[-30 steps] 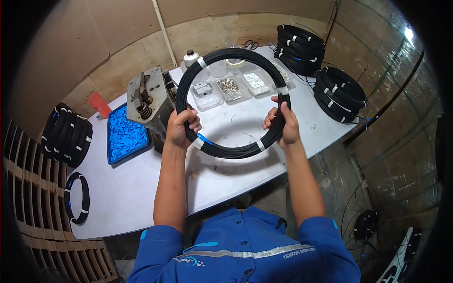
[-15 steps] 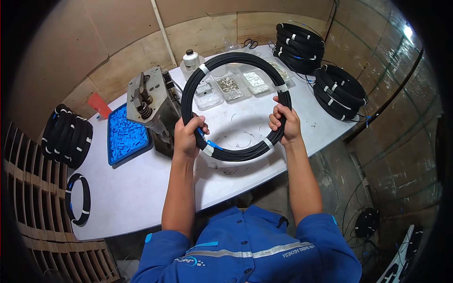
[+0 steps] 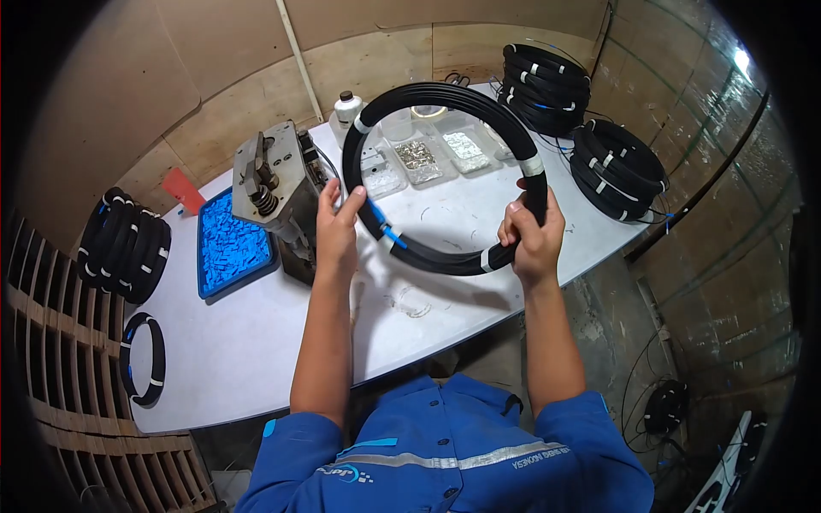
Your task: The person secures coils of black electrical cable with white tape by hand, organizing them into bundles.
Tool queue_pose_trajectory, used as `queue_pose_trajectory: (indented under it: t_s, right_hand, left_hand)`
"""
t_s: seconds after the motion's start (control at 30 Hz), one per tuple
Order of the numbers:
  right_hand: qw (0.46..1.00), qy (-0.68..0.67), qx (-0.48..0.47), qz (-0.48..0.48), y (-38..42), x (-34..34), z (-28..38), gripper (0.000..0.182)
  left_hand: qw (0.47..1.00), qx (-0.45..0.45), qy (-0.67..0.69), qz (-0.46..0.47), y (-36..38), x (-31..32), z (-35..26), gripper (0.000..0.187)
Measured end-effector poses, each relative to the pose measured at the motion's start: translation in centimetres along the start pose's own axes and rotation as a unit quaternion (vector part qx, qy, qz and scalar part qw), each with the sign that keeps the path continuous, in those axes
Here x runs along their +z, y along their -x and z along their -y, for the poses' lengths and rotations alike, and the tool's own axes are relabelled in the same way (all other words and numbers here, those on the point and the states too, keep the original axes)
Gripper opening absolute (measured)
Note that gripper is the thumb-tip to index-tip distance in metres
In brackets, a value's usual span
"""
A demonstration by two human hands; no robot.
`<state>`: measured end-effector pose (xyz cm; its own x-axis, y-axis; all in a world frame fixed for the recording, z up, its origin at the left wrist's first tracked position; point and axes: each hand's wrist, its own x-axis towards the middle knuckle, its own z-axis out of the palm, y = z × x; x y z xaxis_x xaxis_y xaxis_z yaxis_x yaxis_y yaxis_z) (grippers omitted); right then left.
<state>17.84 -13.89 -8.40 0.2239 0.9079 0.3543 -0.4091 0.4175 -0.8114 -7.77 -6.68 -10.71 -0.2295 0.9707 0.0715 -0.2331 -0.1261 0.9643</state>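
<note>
A coil of black cable (image 3: 432, 92), tied with white tape bands, is held up tilted over the table. My right hand (image 3: 536, 229) is closed around the coil's right side. On the left, my left hand (image 3: 338, 224) is open, thumb and fingers apart, its thumb tip by the coil's left edge; whether it touches cannot be made out. A blue connector piece (image 3: 389, 231) shows on the coil's lower left. Close behind my left hand stands a metal press (image 3: 282, 184).
A blue tray (image 3: 202, 286) of small blue parts is beside the press. Clear containers (image 3: 425, 171) of small metal parts and a white bottle (image 3: 348, 107) stand behind. Stacked cable coils (image 3: 546, 85) fill the back right; more coils (image 3: 128, 244) and a single coil (image 3: 157, 355) are at left.
The coil has shifted right and tilted, its right side swinging toward me. My left hand has loosened from it and opened; my right hand keeps hold and has moved right.
</note>
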Motion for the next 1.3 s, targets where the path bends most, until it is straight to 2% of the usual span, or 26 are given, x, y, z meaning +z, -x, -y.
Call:
queue_pose_trajectory:
  t_s: [0.03,0.07,0.1,0.13,0.2,0.27,0.33,0.37,0.4,0.47,0.57,0.6,0.67,0.73,0.8,0.83,0.87,0.93,0.97,1.07,1.17,1.27,1.3]
  right_hand:
    - [0.992,0.104,-0.063,-0.03,0.3,0.6,-0.1,0.03]
    - [0.969,0.206,-0.126,-0.06,0.7,1.2,-0.3,0.03]
    - [0.956,0.239,-0.146,-0.088,1.2,2.0,-0.8,0.032]
    - [0.924,0.29,-0.234,-0.089,1.4,3.0,-0.9,0.036]
    - [0.884,0.329,-0.315,-0.103,1.6,4.3,-2.0,0.04]
    - [0.84,0.395,-0.355,-0.108,2.0,4.7,-3.1,0.046]
    - [0.74,0.477,-0.471,-0.053,1.7,4.3,-4.2,0.049]
    - [0.717,0.5,-0.484,-0.026,1.9,4.0,-4.9,0.051]
    - [0.702,0.504,-0.503,-0.013,2.0,3.8,-5.5,0.049]
    - [0.716,0.512,-0.475,0.012,2.9,3.8,-5.8,0.052]
    - [0.733,0.477,-0.479,0.074,3.7,1.9,-5.6,0.059]
    - [0.748,0.472,-0.464,0.033,3.5,0.3,-6.3,0.062]
    - [0.824,0.437,-0.344,-0.105,3.0,-1.5,-5.9,0.073]
    - [0.896,0.322,-0.283,-0.119,1.8,-1.7,-3.9,0.083]
    - [0.938,0.223,-0.219,-0.148,0.3,-0.6,-1.7,0.089]
    - [0.948,0.165,-0.204,-0.179,-0.6,-0.1,-1.3,0.072]
    - [0.947,0.166,-0.206,-0.18,-1.0,-0.2,-0.8,0.072]
    - [0.987,0.102,0.059,-0.109,-1.6,-1.0,0.1,0.042]
    - [0.993,0.058,0.034,-0.102,-1.9,-1.2,-0.2,0.019]
    - [0.995,0.014,0.02,-0.099,-1.4,-0.8,0.6,0.021]
    - [0.994,0.049,0.009,-0.096,-0.9,-0.4,1.3,0.026]
    - [0.992,0.104,-0.008,-0.075,-0.8,0.0,2.0,0.035]
    - [0.988,0.143,-0.018,-0.062,-0.6,0.1,2.1,0.041]
  left_hand:
    - [1.0,0.023,-0.004,0.01,-0.2,0.3,-0.6,0.081]
    - [0.999,0.048,-0.002,-0.012,0.1,0.9,-0.8,0.071]
    - [0.997,0.057,0.042,0.036,0.4,1.4,-1.0,0.067]
    - [0.991,0.067,0.086,0.083,1.1,2.1,-2.0,0.062]
    - [0.944,0.044,0.202,0.258,2.8,3.9,-4.6,0.055]
    - [0.896,0.027,0.277,0.347,4.1,6.0,-6.5,0.056]
    - [0.863,-0.009,0.33,0.382,4.4,7.5,-8.9,0.053]
    - [0.871,-0.079,0.348,0.337,3.9,7.8,-9.5,0.046]
    - [0.906,-0.081,0.296,0.292,4.1,8.4,-10.1,0.034]
    - [0.939,-0.066,0.211,0.262,4.4,8.5,-9.9,0.024]
    - [0.924,-0.069,0.222,0.304,4.0,5.9,-9.2,0.014]
    - [0.912,-0.062,0.239,0.329,3.7,4.7,-8.8,0.013]
    - [0.876,-0.055,0.322,0.355,3.1,2.5,-7.7,0.02]
    - [0.834,-0.015,0.365,0.414,2.4,1.4,-6.2,0.023]
    - [0.803,0.015,0.384,0.455,1.9,0.9,-4.9,0.025]
    - [0.802,0.013,0.384,0.458,1.8,0.9,-4.2,0.025]
    - [0.785,0.012,0.409,0.466,1.8,0.8,-3.5,0.025]
    - [0.767,0.013,0.434,0.472,1.7,0.4,-2.5,0.026]
    - [0.758,0.021,0.441,0.48,1.6,0.2,-2.2,0.025]
    - [0.743,0.017,0.454,0.492,1.3,-0.5,-1.9,0.025]
    - [0.895,0.003,0.32,0.31,1.8,-0.7,-2.9,0.029]
    - [0.976,-0.023,0.12,0.182,0.5,-0.9,-4.2,0.022]
    - [0.976,-0.023,0.121,0.179,0.5,-1.1,-3.9,0.022]
